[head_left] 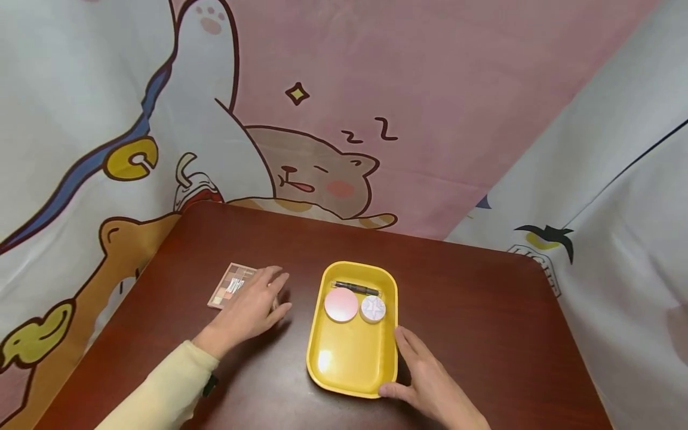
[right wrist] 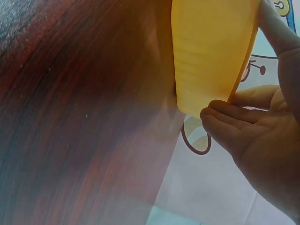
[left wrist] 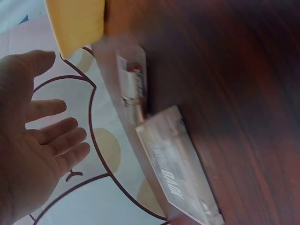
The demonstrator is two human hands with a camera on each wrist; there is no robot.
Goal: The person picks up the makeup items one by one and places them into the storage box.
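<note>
My left hand (head_left: 252,304) hovers with spread, relaxed fingers over an eyeshadow palette (head_left: 233,285) and partly covers it in the head view. In the left wrist view a small lipstick-like tube with a clear cap (left wrist: 133,86) lies at the end of the palette (left wrist: 180,171), apart from the fingers. My right hand (head_left: 430,376) rests against the right side of a yellow tray (head_left: 352,364), thumb at its near corner and fingers along the outer wall. Inside the tray are a dark slim cosmetic pencil (head_left: 356,288), a round pink compact (head_left: 341,305) and a smaller round case with a star on its lid (head_left: 373,309).
Everything stands on a dark red-brown wooden table (head_left: 484,322). A printed cartoon cloth (head_left: 430,119) hangs behind the table and along its sides. Palette and tube lie left of the tray, with bare tabletop between.
</note>
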